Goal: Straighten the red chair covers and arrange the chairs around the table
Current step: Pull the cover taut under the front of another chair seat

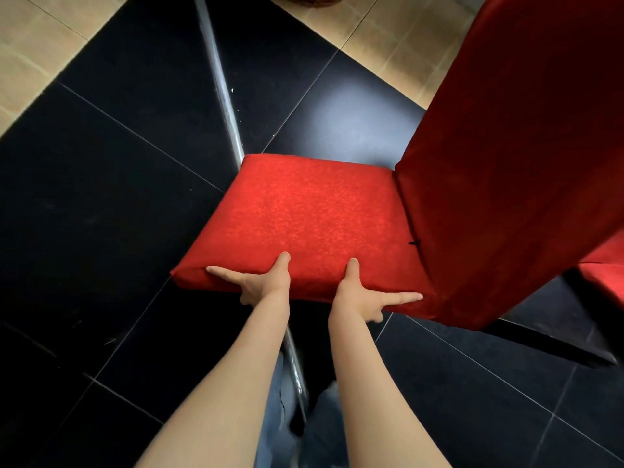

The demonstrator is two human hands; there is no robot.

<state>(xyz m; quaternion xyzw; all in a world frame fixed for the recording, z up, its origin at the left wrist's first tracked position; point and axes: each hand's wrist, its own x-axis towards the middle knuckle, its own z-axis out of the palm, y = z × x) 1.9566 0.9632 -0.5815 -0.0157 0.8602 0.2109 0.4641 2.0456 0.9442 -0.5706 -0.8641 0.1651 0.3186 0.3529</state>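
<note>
I see the red-covered chair [371, 211] filling the centre and right of the frame, its seat [304, 217] in the middle and its tall backrest [513, 157] rising to the upper right. My left hand [260, 282] grips the near edge of the seat at lower centre, thumb lying on top of the cover, index finger stretched left along the edge, the other fingers curled under. My right hand [363, 295] holds the same edge just beside it, thumb on top, index finger pointing right toward the backrest. The cover on the seat looks smooth. Below lies the black tiled floor [101, 197], with beige tiles [40, 38] at upper left. A second red-covered piece [604, 278] shows at the right edge.
</note>
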